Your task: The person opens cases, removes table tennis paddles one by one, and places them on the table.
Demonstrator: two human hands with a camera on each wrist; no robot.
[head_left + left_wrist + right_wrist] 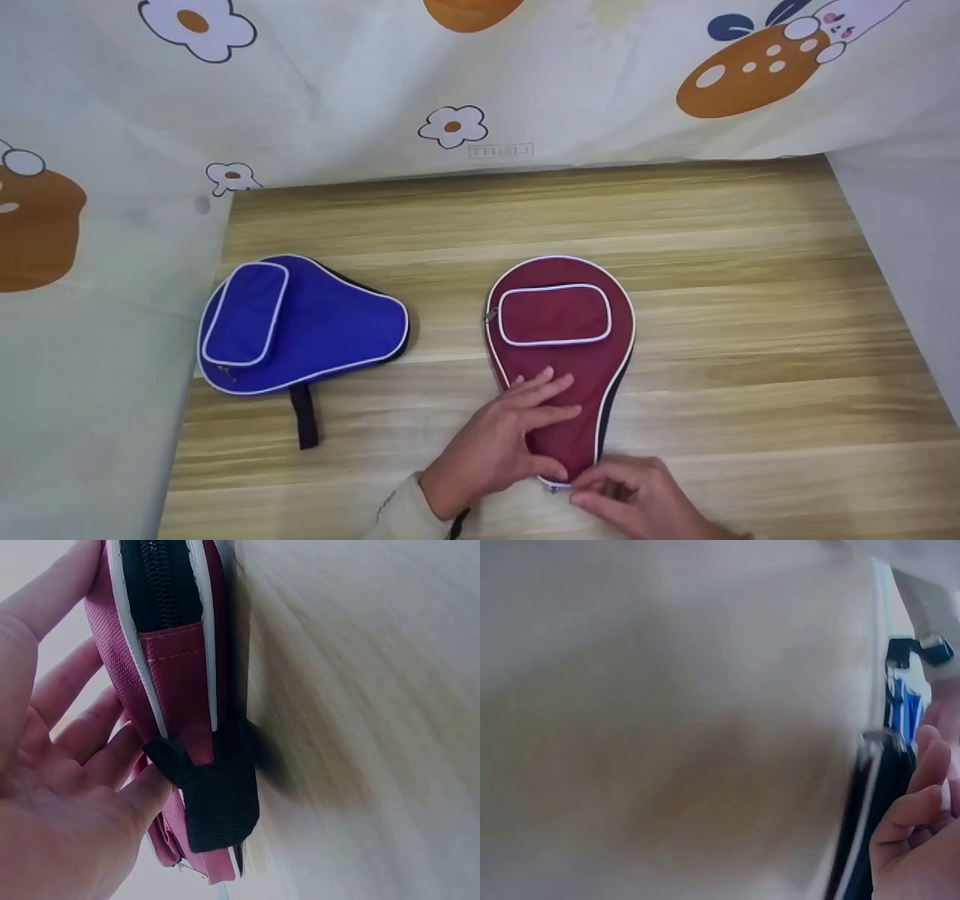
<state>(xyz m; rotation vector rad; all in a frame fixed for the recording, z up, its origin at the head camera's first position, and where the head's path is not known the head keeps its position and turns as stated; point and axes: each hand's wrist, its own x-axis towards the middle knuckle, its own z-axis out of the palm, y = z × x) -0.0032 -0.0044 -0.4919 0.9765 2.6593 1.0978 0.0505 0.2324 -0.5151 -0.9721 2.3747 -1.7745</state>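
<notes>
A maroon table tennis paddle case [555,390] with white piping lies flat, its narrow handle end toward me. My left hand [499,442] rests on that lower part, fingers spread over the fabric and thumb near the bottom edge. In the left wrist view, the fingers lie along the case's side [176,690], with a black zipper [159,585] and a black strap [221,802]. At the bottom right corner, my right hand [645,499] pinches the case edge between thumb and curled index finger. A small metal zipper pull [881,739] shows beside the right fingers [911,814].
A blue paddle case [330,322] lies to the left, narrow end pointing right, with a black strap [305,416] sticking out below. The wood-grain tabletop [750,300] is bordered by a printed cloth [360,90] at the back and left.
</notes>
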